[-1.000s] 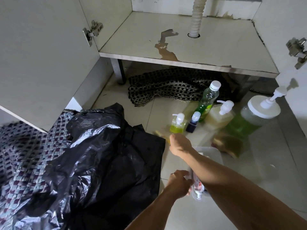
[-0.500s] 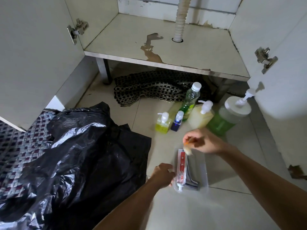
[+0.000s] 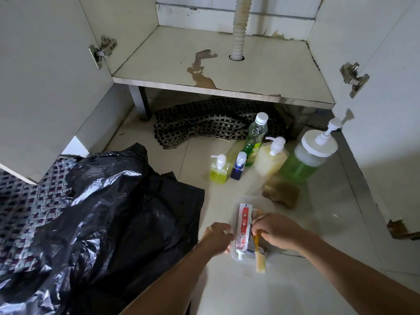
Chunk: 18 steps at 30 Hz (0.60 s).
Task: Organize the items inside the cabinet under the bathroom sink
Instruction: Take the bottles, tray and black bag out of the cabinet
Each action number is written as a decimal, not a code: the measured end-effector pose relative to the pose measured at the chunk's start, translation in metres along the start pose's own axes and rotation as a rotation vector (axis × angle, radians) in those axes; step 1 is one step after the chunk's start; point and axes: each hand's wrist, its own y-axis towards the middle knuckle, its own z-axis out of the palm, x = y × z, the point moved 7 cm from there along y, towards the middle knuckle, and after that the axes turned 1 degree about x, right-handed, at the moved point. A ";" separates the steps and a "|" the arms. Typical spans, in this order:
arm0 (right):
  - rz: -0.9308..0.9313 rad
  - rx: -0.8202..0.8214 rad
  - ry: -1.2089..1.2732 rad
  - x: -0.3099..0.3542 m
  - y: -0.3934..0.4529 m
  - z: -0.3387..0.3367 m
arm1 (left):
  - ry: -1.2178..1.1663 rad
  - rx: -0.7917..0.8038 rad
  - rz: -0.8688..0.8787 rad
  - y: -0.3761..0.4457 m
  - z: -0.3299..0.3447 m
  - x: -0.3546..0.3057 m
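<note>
Right hand (image 3: 276, 230) is closed around a toothbrush (image 3: 259, 253) with an orange handle, and it holds the brush over a clear plastic tray (image 3: 236, 255) on the tiled floor; the pale bristle end of the brush sticks out past the near edge of the tray, below the hand. Left hand (image 3: 217, 237) is just to the left of it, with curled fingers that grip the left rim of the same tray. Between the two hands a white and red toothpaste tube (image 3: 243, 226) lies inside the tray, its cap pointing toward the person.

Beyond the right hand, a little farther on the floor, a brown sponge (image 3: 281, 193) lies. Behind the sponge a group of bottles stands: a large pump jar with green liquid (image 3: 304, 161), a pale yellow pump bottle (image 3: 270, 160), a tall clear bottle with a white cap (image 3: 254, 142), a small blue bottle (image 3: 238, 167) and a small yellow-green pump bottle (image 3: 219, 170). Farther still is the open cabinet (image 3: 261, 83), its shelf stained, with a white ribbed drain hose (image 3: 239, 26) going through it.

To the left of the left hand a black plastic bag (image 3: 102, 212) lies crumpled on the floor
</note>
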 end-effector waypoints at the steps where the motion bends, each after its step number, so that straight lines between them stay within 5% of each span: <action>1: -0.003 -0.027 0.000 -0.002 0.000 -0.003 | -0.009 0.000 -0.003 -0.001 -0.001 0.000; 5: -0.007 -0.238 0.002 -0.017 0.003 -0.029 | 0.009 -0.013 0.006 0.000 -0.002 0.001; 9: 0.267 -0.291 0.172 -0.052 0.001 -0.045 | 0.015 -0.022 -0.007 0.003 -0.003 0.003; 14: 0.601 0.514 0.595 -0.054 -0.016 0.015 | 0.031 0.061 -0.111 0.011 0.000 0.002; 18: 0.627 0.573 0.783 -0.053 -0.015 0.033 | 0.217 0.046 -0.059 0.025 -0.001 -0.006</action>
